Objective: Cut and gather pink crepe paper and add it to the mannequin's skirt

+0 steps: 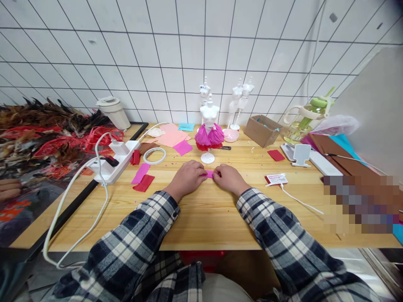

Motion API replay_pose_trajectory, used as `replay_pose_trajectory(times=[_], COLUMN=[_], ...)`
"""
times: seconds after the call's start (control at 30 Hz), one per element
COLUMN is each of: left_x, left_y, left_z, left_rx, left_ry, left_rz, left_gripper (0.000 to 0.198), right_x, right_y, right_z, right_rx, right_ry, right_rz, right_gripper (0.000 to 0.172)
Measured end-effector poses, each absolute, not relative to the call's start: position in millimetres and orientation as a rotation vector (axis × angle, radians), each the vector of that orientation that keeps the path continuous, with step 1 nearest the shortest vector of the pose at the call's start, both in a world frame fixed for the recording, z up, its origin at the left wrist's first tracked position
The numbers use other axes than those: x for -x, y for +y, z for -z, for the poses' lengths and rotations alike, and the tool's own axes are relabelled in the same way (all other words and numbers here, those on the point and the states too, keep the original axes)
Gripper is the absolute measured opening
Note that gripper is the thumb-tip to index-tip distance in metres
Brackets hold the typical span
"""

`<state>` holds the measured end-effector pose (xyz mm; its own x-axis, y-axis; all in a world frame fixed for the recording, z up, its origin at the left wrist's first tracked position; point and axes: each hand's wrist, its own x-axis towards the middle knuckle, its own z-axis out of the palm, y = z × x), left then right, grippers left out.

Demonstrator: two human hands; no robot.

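At the frame's centre, we pinch a narrow magenta paper-like strip (208, 173): our left hand (188, 177) closes its curled fingers on one end, our right hand (229, 177) on the other. Just above, a white plastic dress form (209, 112) already wears gathered magenta material (210, 136) over a red frilled layer (206, 146). The strip lies apart from it, seemingly partway worked; the flat magenta sheet (183, 147) left of centre looks unworked.
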<state>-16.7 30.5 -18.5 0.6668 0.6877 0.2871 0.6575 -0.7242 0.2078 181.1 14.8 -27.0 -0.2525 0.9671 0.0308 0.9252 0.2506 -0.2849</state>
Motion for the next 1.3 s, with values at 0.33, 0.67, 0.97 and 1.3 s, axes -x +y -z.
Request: replay_pose_trajectory(times=[0.33,0.67,0.97,1.3], left_x=[9,12,17,18], left_y=[26,26,28,31], left_z=[22,21,23,22], left_rx=[-2.818,-2.765,-2.666,-2.504], left_ry=[1.24,1.261,1.288,1.302], left_rz=[-0.479,-0.492,-0.543,-0.501], left_gripper=[0.021,0.024,0.022,0.021], right_x=[-188,-188,-189,-189], right_y=[10,11,11,14], right_z=[26,27,25,27], right_rx=[1.662,1.478,1.515,1.579], right_ry=[-2.18,-2.431,-2.371,-2.222], right_rz=[-0.148,-0.192,-0.284,-0.55], right_gripper=[0.024,0.026,0.025,0.022])
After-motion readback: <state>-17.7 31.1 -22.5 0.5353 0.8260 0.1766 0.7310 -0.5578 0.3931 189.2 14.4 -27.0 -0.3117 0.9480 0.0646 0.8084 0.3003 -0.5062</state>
